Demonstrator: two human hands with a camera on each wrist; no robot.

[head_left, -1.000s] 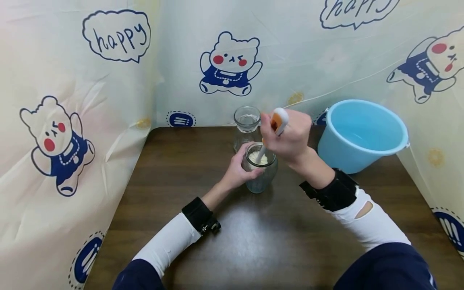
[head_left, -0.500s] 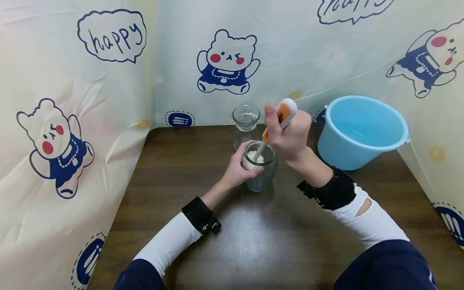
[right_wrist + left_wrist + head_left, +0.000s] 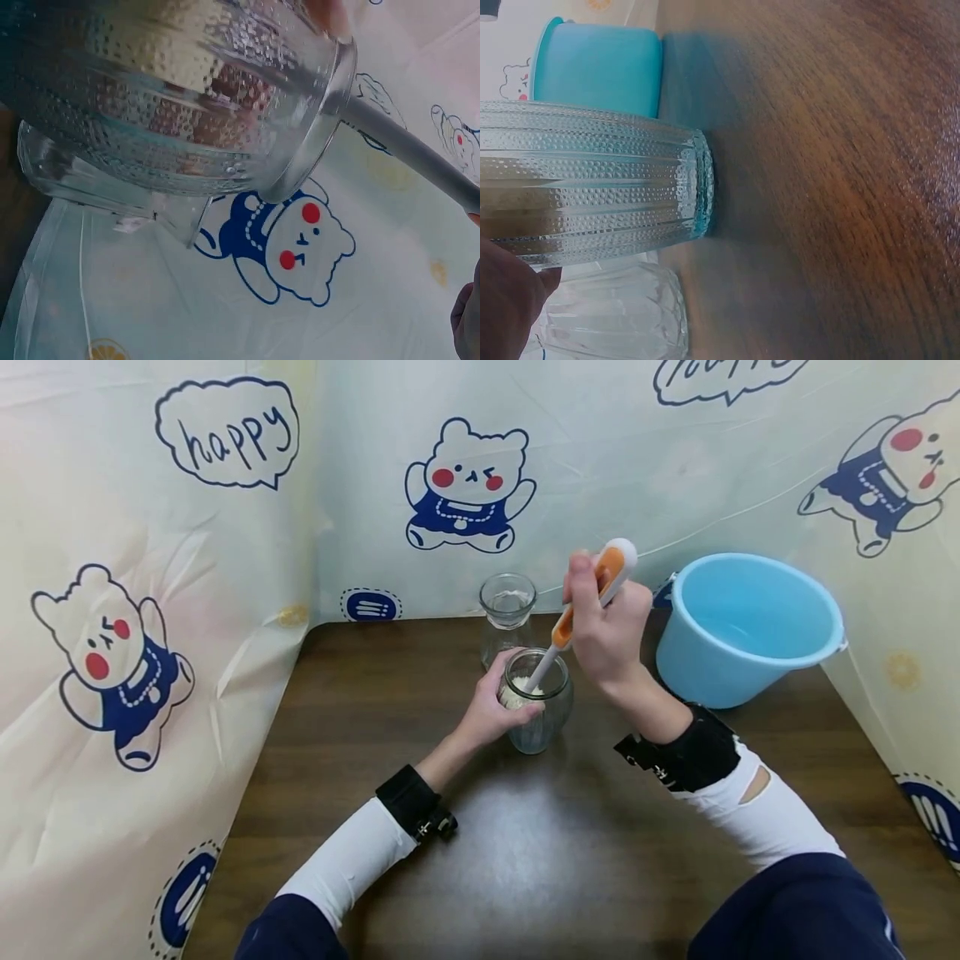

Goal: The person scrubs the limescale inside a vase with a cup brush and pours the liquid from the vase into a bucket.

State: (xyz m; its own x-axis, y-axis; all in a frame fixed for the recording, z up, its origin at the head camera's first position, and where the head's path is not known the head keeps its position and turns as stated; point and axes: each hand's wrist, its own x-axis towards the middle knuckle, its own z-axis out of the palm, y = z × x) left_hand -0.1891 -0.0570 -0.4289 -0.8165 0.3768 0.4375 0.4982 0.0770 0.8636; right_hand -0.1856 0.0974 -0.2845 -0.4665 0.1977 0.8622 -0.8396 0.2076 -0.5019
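Note:
My left hand (image 3: pixel 487 714) grips a ribbed, dimpled glass jar (image 3: pixel 534 737) just below its rim, thumb in front. My right hand (image 3: pixel 611 631) is wrapped round the orange-and-white handle of a bottle brush (image 3: pixel 542 668). The grey shaft slants down through the jar's mouth, and the cream-coloured head (image 3: pixel 517 693) lies inside, against the left side. Through the glass in the right wrist view the head shows as a pale yellow patch (image 3: pixel 161 45). In the left wrist view the jar's base (image 3: pixel 697 184) is right at the tabletop.
A second clear glass bottle (image 3: pixel 507 602) with a flared mouth stands just behind the jar. To the right is a light-blue bucket (image 3: pixel 701 643). The dark wooden table (image 3: pixel 360 693) meets patterned cloth walls (image 3: pixel 600 468) at the back and sides.
My right hand has moved up and to the right, drawing the brush handle with it, so more of the shaft shows. The left hand and jar have hardly moved.

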